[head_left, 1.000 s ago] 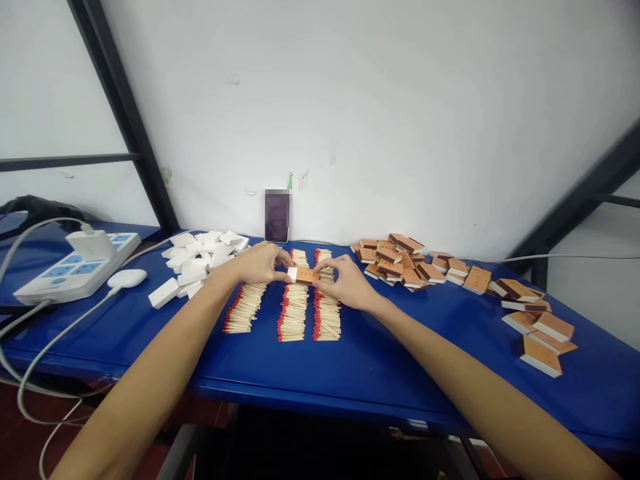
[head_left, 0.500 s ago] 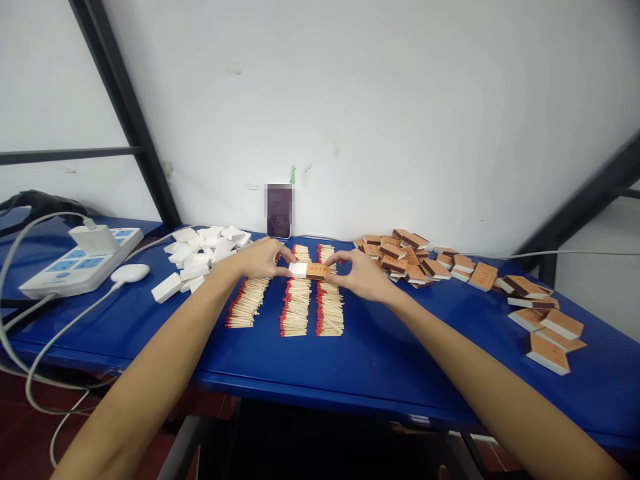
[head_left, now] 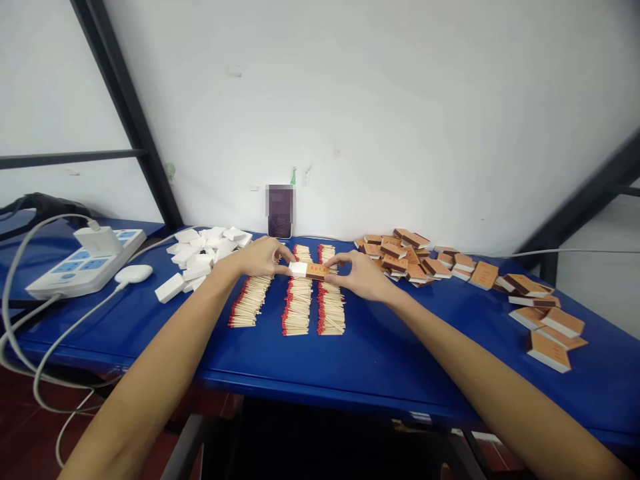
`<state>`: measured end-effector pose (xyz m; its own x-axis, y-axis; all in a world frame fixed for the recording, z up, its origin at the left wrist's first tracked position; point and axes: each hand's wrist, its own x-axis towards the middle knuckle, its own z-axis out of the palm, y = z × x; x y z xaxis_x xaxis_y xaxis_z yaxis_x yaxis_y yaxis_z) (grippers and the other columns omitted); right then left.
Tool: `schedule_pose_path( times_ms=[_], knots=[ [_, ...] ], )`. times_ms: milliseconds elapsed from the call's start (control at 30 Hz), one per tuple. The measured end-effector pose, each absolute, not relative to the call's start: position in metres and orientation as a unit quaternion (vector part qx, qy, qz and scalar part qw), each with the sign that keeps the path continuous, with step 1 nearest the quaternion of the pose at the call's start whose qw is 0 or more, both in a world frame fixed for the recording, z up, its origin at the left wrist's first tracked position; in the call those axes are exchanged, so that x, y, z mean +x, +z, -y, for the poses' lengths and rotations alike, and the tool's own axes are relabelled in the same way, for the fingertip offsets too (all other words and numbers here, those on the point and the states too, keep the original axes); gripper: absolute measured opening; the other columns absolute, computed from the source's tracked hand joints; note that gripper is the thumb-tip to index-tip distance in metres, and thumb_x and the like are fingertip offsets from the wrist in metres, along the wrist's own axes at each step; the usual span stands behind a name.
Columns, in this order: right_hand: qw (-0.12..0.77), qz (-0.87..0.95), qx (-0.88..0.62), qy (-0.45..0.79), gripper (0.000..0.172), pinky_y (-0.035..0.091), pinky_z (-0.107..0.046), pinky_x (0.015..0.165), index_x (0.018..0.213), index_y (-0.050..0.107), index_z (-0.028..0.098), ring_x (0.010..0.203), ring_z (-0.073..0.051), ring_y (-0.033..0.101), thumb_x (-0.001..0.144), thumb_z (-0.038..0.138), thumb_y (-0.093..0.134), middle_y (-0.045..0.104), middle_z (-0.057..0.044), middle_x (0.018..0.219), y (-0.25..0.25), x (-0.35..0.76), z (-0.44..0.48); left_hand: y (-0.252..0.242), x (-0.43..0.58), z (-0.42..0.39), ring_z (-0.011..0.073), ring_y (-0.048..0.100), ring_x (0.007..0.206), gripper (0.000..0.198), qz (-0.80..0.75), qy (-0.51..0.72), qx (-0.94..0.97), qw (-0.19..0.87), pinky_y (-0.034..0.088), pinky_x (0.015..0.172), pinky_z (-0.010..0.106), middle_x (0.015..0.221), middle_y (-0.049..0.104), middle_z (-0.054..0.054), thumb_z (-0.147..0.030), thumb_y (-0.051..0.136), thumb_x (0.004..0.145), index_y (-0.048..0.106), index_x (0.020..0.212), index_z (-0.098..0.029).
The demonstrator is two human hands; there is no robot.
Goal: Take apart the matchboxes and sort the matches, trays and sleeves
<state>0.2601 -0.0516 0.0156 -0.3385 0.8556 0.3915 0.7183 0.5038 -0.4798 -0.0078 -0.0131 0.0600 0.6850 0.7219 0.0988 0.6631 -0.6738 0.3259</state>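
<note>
Between my two hands is one matchbox, its white inner tray (head_left: 299, 269) partly inside the orange-brown sleeve (head_left: 317, 269). My left hand (head_left: 263, 258) is closed in a pinch on the tray's left end. Thumb and fingers of my right hand (head_left: 359, 274) grip the sleeve's right end. Both hands are above rows of loose matches with red heads: a left row (head_left: 250, 301), a middle row (head_left: 298, 308) and a right row (head_left: 331, 310). The held box hides part of the middle and right rows.
White trays (head_left: 200, 260) lie heaped at the back left. Orange-brown matchboxes (head_left: 400, 253) are piled at back right, with several more (head_left: 550, 343) along the right side. A phone (head_left: 280, 212) leans on the wall. A power strip (head_left: 85, 263), charger and cables occupy the left.
The view has shifted very slightly. Both hands keep hold of the tray and sleeve, with no clear movement between them.
</note>
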Motion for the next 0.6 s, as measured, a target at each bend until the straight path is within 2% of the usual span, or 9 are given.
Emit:
schedule_pose_path(
  times_ms=[267,467,600],
  knots=[
    [0.299,0.810,-0.489,0.119,0.022,0.047,-0.040,0.087,0.099,0.076,0.025,0.098,-0.026,0.063,0.079,0.033,0.071,0.074,-0.005,0.101,0.015,0.266,0.048,0.059,-0.012,0.011,0.0150,0.059,0.065,0.039,-0.400,0.103,0.900,0.139,0.037,0.061,0.025,0.081,0.074,0.002,-0.045,0.071,0.076,0.077,0.106,-0.021],
    [0.326,0.802,-0.478,0.149,0.020,0.048,-0.042,0.090,0.096,0.076,0.023,0.099,-0.026,0.065,0.079,0.033,0.071,0.075,-0.005,0.103,0.017,0.271,0.048,0.058,-0.013,0.011,0.0165,0.063,0.071,0.036,-0.399,0.109,0.900,0.137,0.040,0.063,0.026,0.089,0.076,0.003,-0.044,0.070,0.076,0.078,0.103,-0.021],
    [0.352,0.789,-0.485,0.137,0.021,0.049,-0.041,0.086,0.096,0.075,0.022,0.096,-0.025,0.064,0.080,0.036,0.070,0.075,-0.006,0.101,0.018,0.271,0.049,0.057,-0.011,0.012,0.0188,0.066,0.078,0.040,-0.388,0.122,0.903,0.142,0.043,0.067,0.027,0.098,0.076,0.005,-0.049,0.070,0.077,0.077,0.105,-0.021]
  ],
)
